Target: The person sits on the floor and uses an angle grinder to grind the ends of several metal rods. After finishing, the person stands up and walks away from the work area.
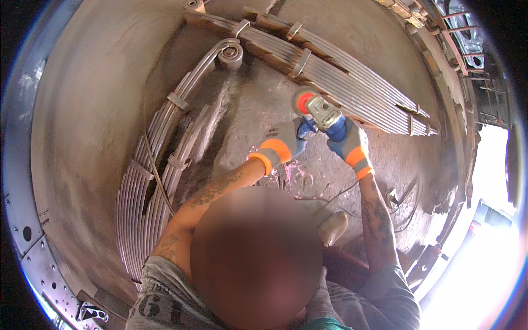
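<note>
Both my hands wear grey-and-blue work gloves with orange cuffs, and they hold an angle grinder [324, 114] out in front of me. My left hand [285, 143] is closed round its blue side handle. Round the grinder's blue body, my right hand [352, 144] is wrapped. The red-centred disc [303, 101] looks blurred at its rim. It is close to the lower edge of a leaf spring stack [352, 82] lying on the floor; whether they touch, I cannot tell.
Another leaf spring stack [206, 26] lies beside it. To the left is a curved leaf spring [144, 212] with a rolled eye, a shorter spring piece [181, 151] and a cable [153, 165] across them. Another cable [344, 192] runs near my right forearm. Metal racking [462, 36] stands far right.
</note>
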`<state>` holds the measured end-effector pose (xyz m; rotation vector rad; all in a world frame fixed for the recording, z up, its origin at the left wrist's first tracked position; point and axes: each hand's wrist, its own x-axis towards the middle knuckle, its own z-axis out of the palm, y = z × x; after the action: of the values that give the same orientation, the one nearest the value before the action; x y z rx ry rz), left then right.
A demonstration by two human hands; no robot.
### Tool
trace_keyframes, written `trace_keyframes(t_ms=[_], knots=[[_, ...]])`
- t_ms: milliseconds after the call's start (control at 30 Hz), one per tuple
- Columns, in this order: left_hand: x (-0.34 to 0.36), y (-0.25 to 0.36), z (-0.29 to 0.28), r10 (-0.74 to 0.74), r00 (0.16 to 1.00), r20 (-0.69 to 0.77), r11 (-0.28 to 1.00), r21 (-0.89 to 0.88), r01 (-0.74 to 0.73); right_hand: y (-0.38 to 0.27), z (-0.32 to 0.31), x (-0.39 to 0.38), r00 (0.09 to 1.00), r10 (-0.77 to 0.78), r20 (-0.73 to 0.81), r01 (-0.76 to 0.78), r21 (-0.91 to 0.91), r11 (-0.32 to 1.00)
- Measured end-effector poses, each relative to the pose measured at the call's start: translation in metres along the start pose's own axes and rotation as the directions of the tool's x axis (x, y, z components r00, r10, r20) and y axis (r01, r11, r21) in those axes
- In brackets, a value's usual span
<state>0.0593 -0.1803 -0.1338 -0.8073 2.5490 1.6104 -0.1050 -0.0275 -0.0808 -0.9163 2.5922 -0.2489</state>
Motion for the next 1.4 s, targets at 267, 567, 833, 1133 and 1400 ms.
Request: trace_keyframes(t_ms=[267, 567, 833, 1133, 1400], knots=[[0.007, -0.007, 0.015, -0.027, 0.999, -0.030, 0.999, -0.033, 0.026, -0.011, -0.013, -0.009, 0.998, 0.052, 0.028, -0.051, -0.053, 0.997], [-0.001, -0.055, -0.008, -0.146, 0.919, 0.366, 0.947, -0.219, 0.237, -0.019, 0.007, -0.023, 0.986, 0.168, -0.005, -0.168, -0.046, 0.985], [-0.016, -0.018, -0.075, -0.124, 0.987, 0.098, 0.958, 0.273, 0.093, -0.034, 0.064, -0.033, 0.971, 0.238, 0.025, -0.233, 0.325, 0.916], [0.013, -0.016, -0.041, -0.137, 0.979, 0.152, 0.978, 0.176, 0.109, 0.001, 0.044, -0.015, 0.985, 0.168, -0.029, -0.158, 0.217, 0.963], [0.011, -0.052, 0.001, -0.096, 0.993, 0.076, 0.973, -0.202, 0.109, -0.055, -0.034, -0.007, 0.989, 0.125, 0.082, -0.111, -0.159, 0.981]])
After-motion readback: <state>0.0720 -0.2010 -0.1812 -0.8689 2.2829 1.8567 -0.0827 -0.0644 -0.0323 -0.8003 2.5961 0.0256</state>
